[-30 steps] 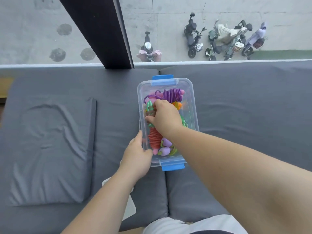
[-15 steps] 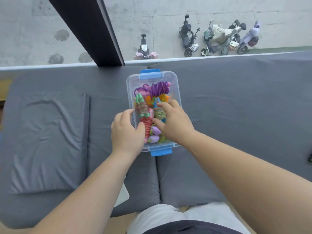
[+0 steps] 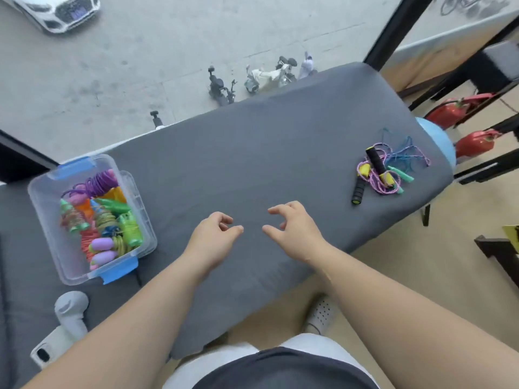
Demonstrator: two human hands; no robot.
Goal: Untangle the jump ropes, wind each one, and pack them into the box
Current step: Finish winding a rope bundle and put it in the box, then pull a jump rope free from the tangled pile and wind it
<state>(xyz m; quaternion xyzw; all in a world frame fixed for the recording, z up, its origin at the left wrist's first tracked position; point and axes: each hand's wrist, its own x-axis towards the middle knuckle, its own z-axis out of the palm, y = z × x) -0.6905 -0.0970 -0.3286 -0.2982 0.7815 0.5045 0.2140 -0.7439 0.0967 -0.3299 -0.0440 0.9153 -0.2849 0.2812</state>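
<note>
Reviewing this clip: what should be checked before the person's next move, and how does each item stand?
1. Left hand free: ok, fingers loosely curled, holding nothing.
2. Right hand free: ok, empty above the grey cushion.
3. Box open: ok, no lid on it, wound ropes inside.
4. Room left in the box: cannot tell, it looks fairly full.
5. Tangled ropes reachable: ok, they lie uncovered on the cushion to the person's right.
6. Those ropes ready to pack: not ok, cords and handles are in one unwound heap.
</note>
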